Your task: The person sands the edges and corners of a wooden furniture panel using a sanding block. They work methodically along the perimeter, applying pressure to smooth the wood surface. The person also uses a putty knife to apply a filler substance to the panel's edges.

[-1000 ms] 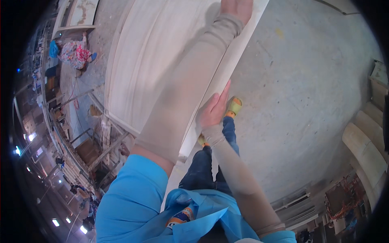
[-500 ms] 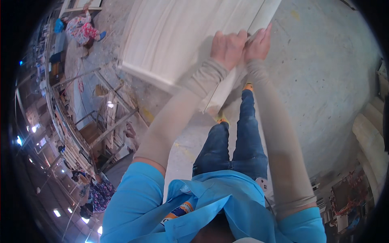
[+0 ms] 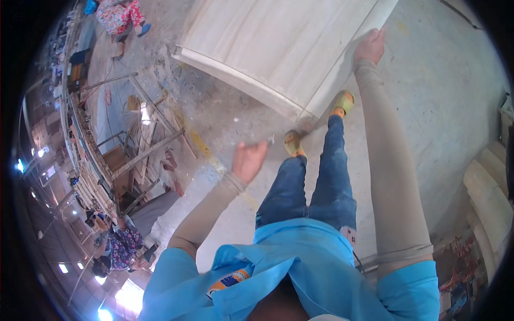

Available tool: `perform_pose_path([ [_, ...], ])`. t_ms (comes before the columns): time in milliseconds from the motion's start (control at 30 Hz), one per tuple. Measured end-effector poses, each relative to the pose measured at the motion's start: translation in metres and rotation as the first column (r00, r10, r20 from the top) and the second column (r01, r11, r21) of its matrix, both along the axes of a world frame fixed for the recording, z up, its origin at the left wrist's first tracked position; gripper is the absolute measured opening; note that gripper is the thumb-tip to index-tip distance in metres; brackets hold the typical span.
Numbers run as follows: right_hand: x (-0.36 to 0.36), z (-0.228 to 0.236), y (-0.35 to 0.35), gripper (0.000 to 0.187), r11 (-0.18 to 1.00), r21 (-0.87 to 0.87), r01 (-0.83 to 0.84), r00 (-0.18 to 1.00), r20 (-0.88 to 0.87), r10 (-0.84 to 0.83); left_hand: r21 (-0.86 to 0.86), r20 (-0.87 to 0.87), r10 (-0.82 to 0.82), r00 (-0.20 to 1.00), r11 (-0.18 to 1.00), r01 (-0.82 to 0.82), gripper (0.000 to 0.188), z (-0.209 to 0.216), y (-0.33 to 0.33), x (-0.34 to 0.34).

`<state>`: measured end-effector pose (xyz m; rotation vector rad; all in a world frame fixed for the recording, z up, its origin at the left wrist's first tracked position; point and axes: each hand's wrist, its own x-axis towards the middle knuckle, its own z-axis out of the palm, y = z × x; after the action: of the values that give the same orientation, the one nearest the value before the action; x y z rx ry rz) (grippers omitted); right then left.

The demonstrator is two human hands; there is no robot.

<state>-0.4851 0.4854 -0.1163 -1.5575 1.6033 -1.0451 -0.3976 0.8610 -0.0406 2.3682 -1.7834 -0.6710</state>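
Observation:
A large pale wooden panel (image 3: 267,53), with a lengthwise seam near its right side and a thick lower edge, reaches from the top of the view down to near my feet. My right hand (image 3: 370,48) is closed on the panel's right edge, its fingertips partly hidden. Away from the panel, to the left of my feet, my left hand (image 3: 249,162) is closed in a fist over the floor. A tiny light-coloured bit (image 3: 271,139) shows at its fingers, too small to name.
My yellow shoes (image 3: 294,143) stand by the panel's lower corner. Wooden frames (image 3: 147,107) and stacked strips lie at left. People in patterned clothes are at upper left (image 3: 120,18) and lower left (image 3: 122,249). Curved pale boards (image 3: 488,187) stand at far right.
My left hand has left the panel's seam and swung down and left. My right hand has moved right and slightly up along with the panel, which has shifted right in view.

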Motion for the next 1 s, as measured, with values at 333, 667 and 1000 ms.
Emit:
perform_pose_path([
  [333, 0.001, 0.007, 0.000, 0.055, 0.986, -0.113, -0.126, 0.991, -0.067, 0.119, -0.292, -0.068, 0.246, 0.967, 0.922, -0.255, 0.015, 0.023, -0.114, 0.047],
  [667, -0.025, 0.040, 0.073, 0.064, 0.810, 0.062, -0.583, 0.638, -0.584, 0.503, -0.215, -0.069, 0.203, 0.977, 0.953, -0.213, 0.014, 0.046, -0.117, 0.068],
  [1000, -0.053, 0.072, 0.226, 0.066, 0.323, 0.436, -0.840, 0.159, -0.372, 0.915, -0.267, -0.170, 0.008, 0.985, 0.962, -0.054, 0.013, 0.045, -0.094, 0.162],
])
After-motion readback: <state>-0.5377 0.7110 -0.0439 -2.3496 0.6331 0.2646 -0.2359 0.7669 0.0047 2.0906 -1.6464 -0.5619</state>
